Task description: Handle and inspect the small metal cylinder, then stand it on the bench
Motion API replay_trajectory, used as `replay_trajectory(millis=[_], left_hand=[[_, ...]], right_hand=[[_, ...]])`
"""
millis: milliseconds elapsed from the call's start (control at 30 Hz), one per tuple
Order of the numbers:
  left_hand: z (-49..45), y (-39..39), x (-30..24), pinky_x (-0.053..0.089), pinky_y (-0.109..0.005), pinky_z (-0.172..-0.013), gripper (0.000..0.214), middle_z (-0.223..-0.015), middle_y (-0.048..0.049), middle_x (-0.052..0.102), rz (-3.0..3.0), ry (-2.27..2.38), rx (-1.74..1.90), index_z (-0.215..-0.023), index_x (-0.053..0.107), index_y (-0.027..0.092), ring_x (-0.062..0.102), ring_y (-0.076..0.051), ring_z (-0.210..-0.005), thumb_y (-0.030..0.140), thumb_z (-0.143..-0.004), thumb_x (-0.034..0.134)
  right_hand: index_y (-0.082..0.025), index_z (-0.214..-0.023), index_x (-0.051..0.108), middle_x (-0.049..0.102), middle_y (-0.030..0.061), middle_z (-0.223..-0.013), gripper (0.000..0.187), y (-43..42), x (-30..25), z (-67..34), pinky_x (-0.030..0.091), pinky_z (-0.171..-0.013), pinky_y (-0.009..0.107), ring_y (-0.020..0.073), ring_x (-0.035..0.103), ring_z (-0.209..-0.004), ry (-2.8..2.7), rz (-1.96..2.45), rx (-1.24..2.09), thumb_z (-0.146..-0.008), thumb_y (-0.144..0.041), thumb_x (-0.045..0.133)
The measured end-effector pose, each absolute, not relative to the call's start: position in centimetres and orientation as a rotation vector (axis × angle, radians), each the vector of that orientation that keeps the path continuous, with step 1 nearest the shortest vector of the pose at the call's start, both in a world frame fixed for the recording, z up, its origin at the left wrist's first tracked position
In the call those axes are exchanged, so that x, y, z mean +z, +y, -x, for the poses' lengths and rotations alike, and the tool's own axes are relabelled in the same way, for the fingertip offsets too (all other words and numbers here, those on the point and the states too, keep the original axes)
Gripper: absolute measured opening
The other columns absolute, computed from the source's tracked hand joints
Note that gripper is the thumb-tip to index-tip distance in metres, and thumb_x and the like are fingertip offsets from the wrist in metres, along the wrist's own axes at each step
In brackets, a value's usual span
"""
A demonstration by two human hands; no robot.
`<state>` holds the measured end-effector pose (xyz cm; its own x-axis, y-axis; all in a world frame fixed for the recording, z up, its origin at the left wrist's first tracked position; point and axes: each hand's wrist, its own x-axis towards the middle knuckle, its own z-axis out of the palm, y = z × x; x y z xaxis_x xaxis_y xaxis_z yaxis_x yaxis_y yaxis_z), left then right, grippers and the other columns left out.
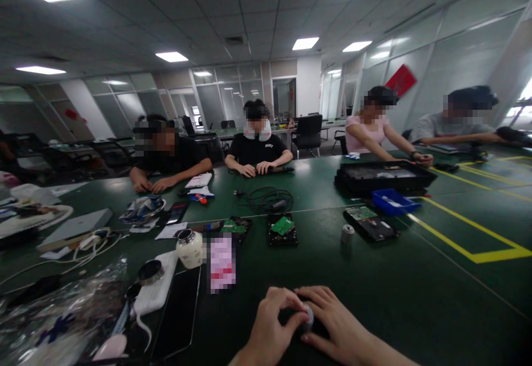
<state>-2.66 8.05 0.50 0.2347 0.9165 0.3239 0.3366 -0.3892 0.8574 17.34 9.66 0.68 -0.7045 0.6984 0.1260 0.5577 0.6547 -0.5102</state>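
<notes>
A small silver cylindrical piece (pixel 308 317) is held low over the near part of the green table, between my two hands; its exact kind is hard to make out. My left hand (pixel 272 324) pinches it between thumb and bent fingers. On its other side, my right hand (pixel 338 324) curves around it, fingers stretched forward and thumb close below. A metal cylinder (pixel 347 234) stands upright farther off to the right. Beyond my hands lie a hard drive with a green circuit board (pixel 283 227) and another opened drive (pixel 369 224).
At left are a black phone (pixel 177 313), an open cream bottle (pixel 190 249), a white power bank (pixel 157 283) and crumpled clear plastic (pixel 78 305). A coiled black cable (pixel 270 198), a blue tray (pixel 394 202) and a black case (pixel 384 177) lie farther back. Several people sit opposite.
</notes>
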Motion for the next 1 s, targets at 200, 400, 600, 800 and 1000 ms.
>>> replay_trajectory(millis=[200,400,600,800,1000], left_hand=[[2.3,7.9,0.9,0.055,-0.026,-0.076,0.013,-0.081,-0.001,0.07,-1.91,1.149,1.221,-0.079,0.065,0.02,0.067,-0.018,-0.083,0.012,-0.076,0.073],[2.2,8.0,0.8,0.054,-0.026,-0.074,0.013,-0.079,-0.0012,0.069,-1.897,1.13,1.254,-0.076,0.061,0.02,0.067,-0.017,-0.081,0.013,-0.078,0.072],[1.9,8.2,0.6,0.055,-0.027,-0.076,0.011,-0.081,-0.0026,0.069,-1.876,1.107,1.225,-0.077,0.062,0.02,0.067,-0.019,-0.084,0.017,-0.078,0.072],[2.2,7.7,1.5,0.048,-0.033,-0.093,0.018,-0.104,-0.0065,0.066,-1.962,1.028,1.102,-0.1,0.063,0.021,0.061,-0.021,-0.104,0.012,-0.084,0.058],[2.4,7.9,1.6,0.047,-0.035,-0.088,0.027,-0.098,-0.007,0.063,-1.976,1.166,1.141,-0.096,0.063,0.019,0.057,-0.024,-0.098,0.018,-0.072,0.075]], right_hand=[[-0.026,-0.127,0.056,0.05,0.0084,-0.138,0.048,9.7,0.1,-17.2,0.034,-0.106,0.048,0.0288,0.044,-0.126,-2.552,0.99,0.611,-0.086,-0.053,0.056],[-0.026,-0.132,0.053,0.051,0.0095,-0.137,0.052,9.8,0.1,-17.2,0.034,-0.105,0.047,0.0285,0.043,-0.126,-2.564,0.988,0.579,-0.087,-0.052,0.056],[-0.024,-0.129,0.055,0.052,0.0103,-0.136,0.05,10.0,-0.2,-17.2,0.034,-0.105,0.047,0.0287,0.045,-0.125,-2.56,0.962,0.576,-0.087,-0.051,0.056],[-0.023,-0.132,0.051,0.053,0.0107,-0.135,0.053,10.1,-0.3,-17.1,0.034,-0.105,0.047,0.0285,0.045,-0.124,-2.551,0.946,0.574,-0.087,-0.05,0.056],[-0.023,-0.127,0.055,0.053,0.0106,-0.134,0.047,10.2,-0.1,-17.1,0.034,-0.104,0.047,0.0288,0.045,-0.124,-2.567,0.942,0.6,-0.088,-0.049,0.054]])
